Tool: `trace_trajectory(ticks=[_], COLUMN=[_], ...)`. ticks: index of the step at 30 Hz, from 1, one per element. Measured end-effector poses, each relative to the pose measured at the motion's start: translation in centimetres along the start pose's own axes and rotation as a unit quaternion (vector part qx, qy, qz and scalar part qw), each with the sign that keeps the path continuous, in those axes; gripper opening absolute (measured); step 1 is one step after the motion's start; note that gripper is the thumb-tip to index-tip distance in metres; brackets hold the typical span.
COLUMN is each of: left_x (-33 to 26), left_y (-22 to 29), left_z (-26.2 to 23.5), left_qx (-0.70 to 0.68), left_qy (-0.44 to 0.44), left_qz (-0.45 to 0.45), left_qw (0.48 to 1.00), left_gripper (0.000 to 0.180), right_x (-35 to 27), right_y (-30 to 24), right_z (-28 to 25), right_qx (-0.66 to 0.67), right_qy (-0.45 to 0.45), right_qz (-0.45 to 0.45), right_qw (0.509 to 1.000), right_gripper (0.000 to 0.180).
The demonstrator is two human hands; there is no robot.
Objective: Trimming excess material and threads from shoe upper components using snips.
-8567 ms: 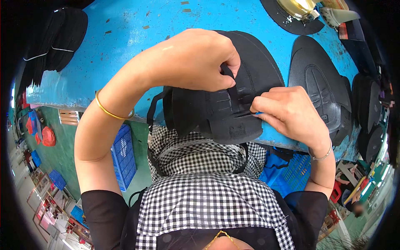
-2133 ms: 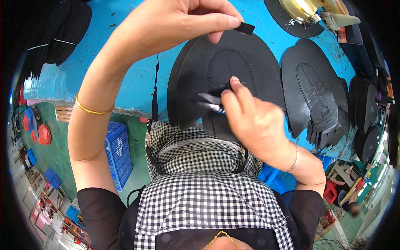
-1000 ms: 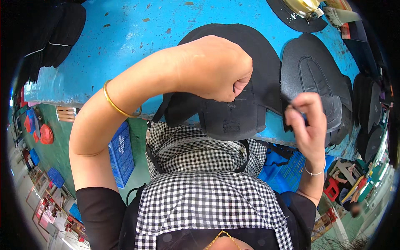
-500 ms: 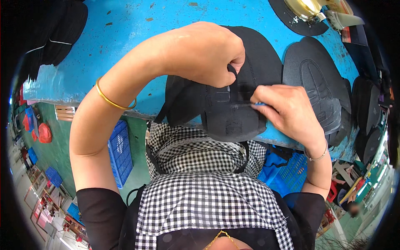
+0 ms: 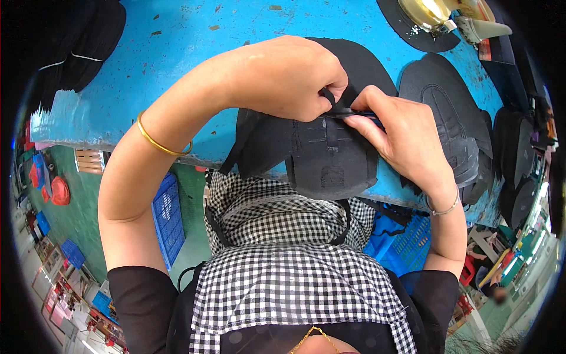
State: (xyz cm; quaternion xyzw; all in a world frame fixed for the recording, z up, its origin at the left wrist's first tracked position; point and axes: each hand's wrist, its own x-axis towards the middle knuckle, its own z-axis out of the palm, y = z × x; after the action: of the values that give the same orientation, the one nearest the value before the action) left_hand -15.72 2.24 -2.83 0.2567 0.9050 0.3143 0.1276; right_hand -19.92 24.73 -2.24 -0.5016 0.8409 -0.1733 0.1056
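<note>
A black shoe-upper piece point(image 5: 321, 156) with stitched lines lies at the near edge of the blue table point(image 5: 177, 53), overhanging it. My left hand point(image 5: 289, 79) reaches across from the left and pinches a narrow black strap point(image 5: 329, 100) at the piece's top. My right hand point(image 5: 398, 133) meets it from the right, fingertips pressing the same strap onto the piece. A gold bangle point(image 5: 159, 141) circles my left wrist; a thin bracelet point(image 5: 443, 207) is on the right.
Stacks of black cut pieces point(image 5: 448, 127) lie right of my hands, more along the right rim point(image 5: 516, 153). Dark material point(image 5: 82, 41) lies at the table's far left. A metal tool point(image 5: 427, 15) sits top right. Blue crates point(image 5: 168, 218) stand on the green floor below.
Two seconds ago my left hand held a small strap up high. It has come down onto the piece, and my right hand has moved in to press the strap there.
</note>
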Motion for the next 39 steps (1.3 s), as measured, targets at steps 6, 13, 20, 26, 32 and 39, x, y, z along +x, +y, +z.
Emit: trace_trajectory(ticks=[6,13,20,26,32,39], left_x=[-0.7,-2.2,-3.7,-3.3,0.2,2.7], left_y=[-1.0,-0.5,-0.8,0.2,0.4,1.1], left_z=[-0.4,-4.1,-5.2,-3.2,-0.5,0.9], left_qx=[-0.161,-0.483,-0.375,-0.265,-0.203,-0.114], left_qy=[0.061,0.169,0.222,0.094,-0.024,-0.076], left_qz=[-0.036,-0.151,-0.076,-0.040,0.011,-0.003], left_qw=[0.984,0.846,0.897,0.959,0.979,0.991], left_gripper=[0.013,0.015,0.012,0.017,0.015,0.013], right_x=[-0.8,-1.8,-1.0,-13.6,-16.2,-9.5], right_y=[-0.9,-8.0,-3.7,6.1,7.7,0.4], right_z=[-0.9,4.6,2.7,-3.2,-5.8,-1.4], right_qx=[0.045,-0.236,0.128,0.338,0.431,0.346], right_qy=[0.034,-0.003,0.148,0.439,0.420,0.130], right_qz=[0.035,-0.027,0.036,0.317,0.303,0.218], right_qw=[0.998,0.971,0.980,0.770,0.739,0.903], right_gripper=[0.026,0.043,0.022,0.035,0.028,0.018])
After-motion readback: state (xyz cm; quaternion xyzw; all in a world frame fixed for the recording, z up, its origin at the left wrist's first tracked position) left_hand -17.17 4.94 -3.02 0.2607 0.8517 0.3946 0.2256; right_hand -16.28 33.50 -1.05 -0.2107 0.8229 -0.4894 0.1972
